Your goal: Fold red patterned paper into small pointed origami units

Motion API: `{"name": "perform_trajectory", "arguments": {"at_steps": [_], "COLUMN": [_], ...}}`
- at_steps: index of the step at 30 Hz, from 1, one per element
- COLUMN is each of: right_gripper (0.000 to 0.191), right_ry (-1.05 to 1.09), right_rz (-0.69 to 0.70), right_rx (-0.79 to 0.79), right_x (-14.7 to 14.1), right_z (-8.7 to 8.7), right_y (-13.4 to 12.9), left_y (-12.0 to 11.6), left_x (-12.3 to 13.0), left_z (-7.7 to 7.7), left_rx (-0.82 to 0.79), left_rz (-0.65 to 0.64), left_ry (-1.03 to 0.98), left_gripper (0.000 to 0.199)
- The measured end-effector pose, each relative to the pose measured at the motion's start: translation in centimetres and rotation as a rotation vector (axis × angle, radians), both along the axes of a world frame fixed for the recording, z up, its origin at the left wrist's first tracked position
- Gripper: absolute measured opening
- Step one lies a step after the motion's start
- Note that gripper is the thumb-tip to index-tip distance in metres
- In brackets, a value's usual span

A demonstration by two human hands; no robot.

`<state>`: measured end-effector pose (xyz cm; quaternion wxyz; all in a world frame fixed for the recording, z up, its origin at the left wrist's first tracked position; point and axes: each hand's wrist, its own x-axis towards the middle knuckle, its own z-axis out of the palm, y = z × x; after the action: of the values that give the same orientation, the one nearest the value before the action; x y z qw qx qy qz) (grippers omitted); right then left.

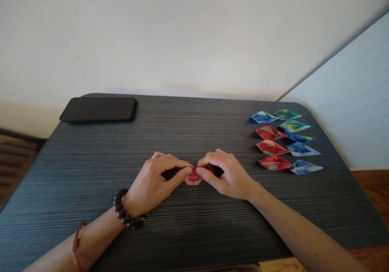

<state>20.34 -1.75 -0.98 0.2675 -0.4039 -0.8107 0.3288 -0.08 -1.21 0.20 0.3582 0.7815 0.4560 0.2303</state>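
A small piece of red patterned folded paper is held between my two hands, just above or on the dark table. My left hand pinches its left side between thumb and forefinger. On the opposite side, the thumb and forefinger of my right hand grip the same paper. The fingertips cover the paper's upper part, so its full shape is hidden. Dark beads circle my left wrist, with a thin reddish-brown band farther up the forearm.
Several folded paper pieces lie in two rows at the right: red ones, blue ones and green ones. A black flat rectangular object lies at the back left of the dark ribbed table. A pale wall stands behind.
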Motion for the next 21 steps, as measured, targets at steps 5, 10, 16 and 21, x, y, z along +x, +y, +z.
{"name": "perform_trajectory", "arguments": {"at_steps": [5, 10, 16, 21], "right_gripper": [0.017, 0.018, 0.017, 0.017], "right_ry": [0.015, 0.032, 0.045, 0.053], "right_rz": [-0.013, -0.029, -0.023, -0.060], "right_rx": [0.027, 0.020, 0.003, 0.027], "right_x": [-0.32, -0.36, -0.31, -0.34], "right_z": [-0.06, -0.07, -0.17, -0.18], "right_y": [-0.17, -0.08, 0.10, 0.03], "left_y": [-0.05, -0.04, -0.17, -0.18], "left_x": [0.06, 0.02, 0.00, -0.15], "left_z": [0.38, 0.30, 0.11, -0.22], "left_rx": [-0.034, -0.065, -0.037, 0.037], "left_rz": [-0.017, 0.004, 0.022, -0.032], "left_ry": [-0.015, -0.022, 0.019, 0.095], "left_gripper": [0.021, 0.019, 0.018, 0.022]}}
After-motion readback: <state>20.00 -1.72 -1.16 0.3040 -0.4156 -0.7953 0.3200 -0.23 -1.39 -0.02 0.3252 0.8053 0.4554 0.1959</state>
